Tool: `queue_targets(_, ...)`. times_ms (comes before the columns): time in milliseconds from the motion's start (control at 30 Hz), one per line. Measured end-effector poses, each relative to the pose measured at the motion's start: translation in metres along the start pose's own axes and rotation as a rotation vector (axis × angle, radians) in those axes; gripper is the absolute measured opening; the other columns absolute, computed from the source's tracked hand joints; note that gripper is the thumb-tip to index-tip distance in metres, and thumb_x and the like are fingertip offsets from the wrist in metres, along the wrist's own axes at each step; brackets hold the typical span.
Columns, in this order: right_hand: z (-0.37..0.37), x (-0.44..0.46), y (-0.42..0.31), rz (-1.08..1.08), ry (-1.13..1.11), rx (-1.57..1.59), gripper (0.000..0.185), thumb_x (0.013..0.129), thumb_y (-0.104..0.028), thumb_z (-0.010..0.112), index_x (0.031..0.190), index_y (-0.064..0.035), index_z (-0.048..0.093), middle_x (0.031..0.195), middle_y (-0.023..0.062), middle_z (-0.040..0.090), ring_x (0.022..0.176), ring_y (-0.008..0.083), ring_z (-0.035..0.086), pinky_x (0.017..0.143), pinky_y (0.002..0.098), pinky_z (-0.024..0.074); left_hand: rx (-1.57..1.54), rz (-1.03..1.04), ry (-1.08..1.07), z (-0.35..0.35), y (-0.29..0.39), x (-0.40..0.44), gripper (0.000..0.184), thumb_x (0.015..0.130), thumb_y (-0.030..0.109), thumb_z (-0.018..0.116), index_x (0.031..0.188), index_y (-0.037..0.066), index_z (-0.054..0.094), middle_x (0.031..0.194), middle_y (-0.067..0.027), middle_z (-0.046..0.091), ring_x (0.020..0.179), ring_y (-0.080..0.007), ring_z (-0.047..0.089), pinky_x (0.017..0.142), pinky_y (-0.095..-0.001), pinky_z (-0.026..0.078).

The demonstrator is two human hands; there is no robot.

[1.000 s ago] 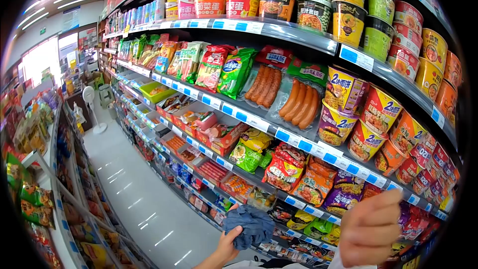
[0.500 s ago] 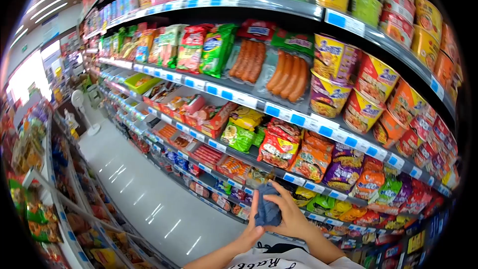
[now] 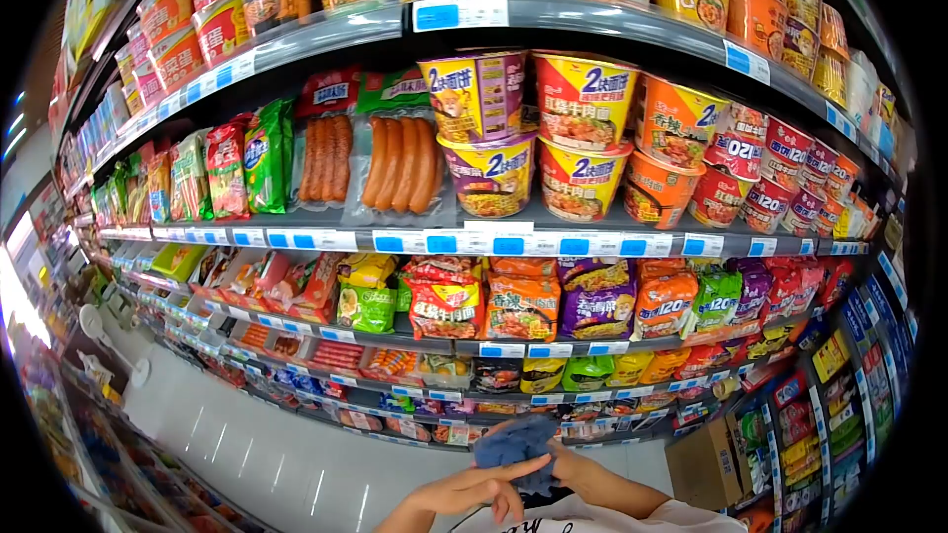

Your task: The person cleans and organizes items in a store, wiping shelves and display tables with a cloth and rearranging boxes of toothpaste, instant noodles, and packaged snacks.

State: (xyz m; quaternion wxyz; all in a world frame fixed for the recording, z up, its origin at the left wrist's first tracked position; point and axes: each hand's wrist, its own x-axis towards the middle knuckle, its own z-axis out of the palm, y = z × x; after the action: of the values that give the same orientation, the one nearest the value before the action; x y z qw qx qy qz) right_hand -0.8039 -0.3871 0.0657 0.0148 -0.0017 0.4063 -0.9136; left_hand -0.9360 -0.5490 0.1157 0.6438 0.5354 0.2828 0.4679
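Lost most of right hand (image 3: 573, 469) behind bunched blue cloth (image 3: 513, 442), lost forearms and white shirt (image 3: 671, 521) at bottom edge, lettering unreadable; gripped cloth with right hand, low and centre, well below cup noodles (image 3: 586, 104); laid fingers of left hand (image 3: 466, 489) across front, couldn't tell if clamped; found no clear long axis in wad, only sagging toward lower right; blocked part of pale floor (image 3: 346, 469), faced noodle bags (image 3: 444, 308), sausage packs (image 3: 400, 166), cardboard box (image 3: 703, 464) to right
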Motion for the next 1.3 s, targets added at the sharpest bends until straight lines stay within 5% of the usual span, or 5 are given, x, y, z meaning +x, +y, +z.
queue_targets(267, -0.031, -0.067, -0.075, -0.407, -0.164, 0.468, 0.074, 0.076, -0.037, 0.068, 0.135, -0.0041, 0.038, 0.124, 0.0213, 0.054, 0.103, 0.0337, 0.061, 0.079, 0.0441, 0.0546, 0.623, 0.046, 0.434, -0.015, 0.110, 0.063, 0.025, 0.083, 0.022, 0.070, 0.100, 0.004, 0.070, 0.115, -0.0121, 0.065, 0.104, -0.0172, 0.060, 0.086, -0.0337, 0.049)
queue_targets(500, -0.054, -0.124, -0.093, -0.510, 0.256, 0.191, 0.073, 0.068, -0.032, 0.075, 0.130, -0.0080, 0.045, 0.117, 0.0200, 0.056, 0.106, 0.0363, 0.059, 0.081, 0.0453, 0.0545, 1.172, 0.763, 1.493, -0.147, 0.262, 0.163, 0.088, 0.077, 0.019, 0.077, 0.140, -0.004, 0.020, 0.129, -0.0227, 0.045, 0.115, -0.0296, 0.052, 0.098, -0.0384, 0.044)
queue_targets(600, -0.052, -0.138, -0.096, -0.527, 0.315, 0.069, 0.070, 0.070, -0.033, 0.074, 0.128, -0.0068, 0.047, 0.117, 0.0200, 0.056, 0.107, 0.0383, 0.058, 0.088, 0.0470, 0.0518, 0.676, 0.719, 1.105, -0.140, 0.282, 0.178, 0.096, 0.077, 0.021, 0.078, 0.143, -0.001, 0.012, 0.133, -0.0212, 0.042, 0.123, -0.0276, 0.046, 0.104, -0.0388, 0.038)
queue_targets(1100, -0.054, -0.133, -0.105, -0.354, 0.214, -0.183, 0.067, 0.077, -0.030, 0.071, 0.132, -0.0024, 0.043, 0.127, 0.0194, 0.053, 0.115, 0.0344, 0.055, 0.096, 0.0459, 0.0450, 1.584, 0.699, 1.848, -0.141, 0.251, 0.220, 0.114, 0.065, 0.046, 0.082, 0.144, 0.001, 0.014, 0.137, -0.0306, 0.027, 0.123, -0.0450, 0.035, 0.104, -0.0510, 0.028)
queue_targets(1300, -0.051, -0.124, -0.112, -0.340, 0.082, -0.082, 0.065, 0.081, -0.013, 0.064, 0.139, -0.0012, 0.037, 0.143, 0.0183, 0.039, 0.131, 0.0309, 0.041, 0.110, 0.0459, 0.0310, 1.996, 1.023, 1.136, -0.081, 0.276, 0.233, 0.063, 0.077, 0.025, 0.075, 0.132, 0.008, 0.047, 0.132, -0.0171, 0.046, 0.123, -0.0351, 0.041, 0.103, -0.0443, 0.031)
